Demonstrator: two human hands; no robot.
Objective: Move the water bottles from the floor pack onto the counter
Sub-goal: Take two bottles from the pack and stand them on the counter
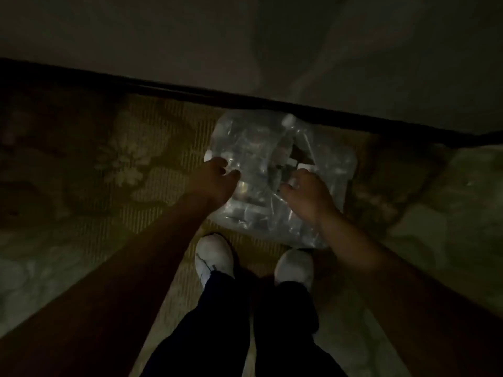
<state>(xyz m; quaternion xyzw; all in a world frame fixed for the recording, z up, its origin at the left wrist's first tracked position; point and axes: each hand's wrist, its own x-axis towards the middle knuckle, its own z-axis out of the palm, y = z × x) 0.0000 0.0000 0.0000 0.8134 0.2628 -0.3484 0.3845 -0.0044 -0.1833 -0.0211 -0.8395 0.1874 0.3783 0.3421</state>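
No legible text on the dim, plastic-wrapped bottle pack (pixel 277 172) or elsewhere.

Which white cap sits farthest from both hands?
The cap at the pack's far edge, by the dark baseboard. The other visible caps lie right at the fingers: one by the left hand, two by the right hand.

Both arms reach down; left hand (pixel 215 178) and right hand (pixel 307 194) fingers curled.
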